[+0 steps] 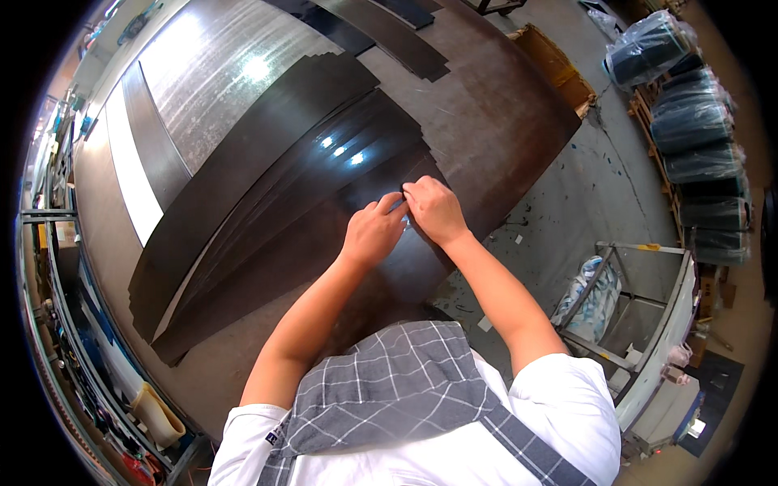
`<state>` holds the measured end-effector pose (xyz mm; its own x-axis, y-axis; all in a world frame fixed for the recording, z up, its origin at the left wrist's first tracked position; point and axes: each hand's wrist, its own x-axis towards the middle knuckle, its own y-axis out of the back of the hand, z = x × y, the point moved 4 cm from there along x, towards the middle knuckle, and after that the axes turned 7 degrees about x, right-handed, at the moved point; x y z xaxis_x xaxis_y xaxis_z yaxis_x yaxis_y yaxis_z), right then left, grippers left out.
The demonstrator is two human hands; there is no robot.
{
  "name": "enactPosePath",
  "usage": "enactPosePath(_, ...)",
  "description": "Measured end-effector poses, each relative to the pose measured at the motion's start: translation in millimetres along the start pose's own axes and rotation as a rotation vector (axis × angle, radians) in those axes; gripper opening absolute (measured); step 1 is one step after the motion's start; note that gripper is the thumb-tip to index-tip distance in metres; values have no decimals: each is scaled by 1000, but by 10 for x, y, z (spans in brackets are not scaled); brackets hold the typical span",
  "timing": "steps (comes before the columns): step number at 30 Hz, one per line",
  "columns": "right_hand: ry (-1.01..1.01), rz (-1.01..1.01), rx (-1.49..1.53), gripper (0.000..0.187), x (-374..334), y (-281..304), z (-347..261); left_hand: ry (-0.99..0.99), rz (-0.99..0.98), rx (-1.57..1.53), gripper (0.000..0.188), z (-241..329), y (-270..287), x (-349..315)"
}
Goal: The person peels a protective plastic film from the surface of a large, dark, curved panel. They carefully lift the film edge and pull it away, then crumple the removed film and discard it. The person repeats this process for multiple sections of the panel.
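Observation:
Long dark brown, glossy strips (267, 134) lie fanned and overlapping across the brown table, with stepped ends at their upper right. Over the right part of this stack, my left hand (374, 230) and my right hand (436, 209) come together, fingertips almost touching. The fingers of both are closed in a pinch. Whatever sits between the fingertips is too small or too hidden to make out; the edge of a dark sheet lies directly beneath them.
The brown table (502, 105) has a rounded right corner. More dark strips (397, 36) lie at its far side. On the right are a metal frame cart (640, 247), plastic-wrapped rolls (697, 121) on a pallet, and a cardboard box (555, 69). A cluttered shelf (89, 324) runs along the left.

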<state>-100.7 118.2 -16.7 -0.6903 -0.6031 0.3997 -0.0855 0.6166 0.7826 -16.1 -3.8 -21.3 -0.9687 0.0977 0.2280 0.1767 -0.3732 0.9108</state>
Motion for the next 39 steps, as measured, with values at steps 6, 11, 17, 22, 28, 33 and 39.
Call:
enactPosePath(6,-33,82,-109,8,14,88,69,4,-1,-16,32,8,98,30)
enactPosePath(11,-173,186,-35,7,84,193,93,-7,-50,-19,30,-50,85,55)
enactPosePath(17,0,118,-54,7,-36,109,-153,-15,-76,-14,32,-72,66,67)
enactPosePath(22,-17,91,-239,8,35,118,-23,-20,-74,-8,34,-91,46,68)
enactPosePath(28,-148,356,-200,10,116,275,178,-15,-63,-18,34,-73,42,51)
enactPosePath(33,26,58,33,6,-77,123,-211,-20,-108,19,34,-112,18,61)
enactPosePath(39,13,53,218,9,-198,116,-125,-3,-284,-52,35,-100,97,133)
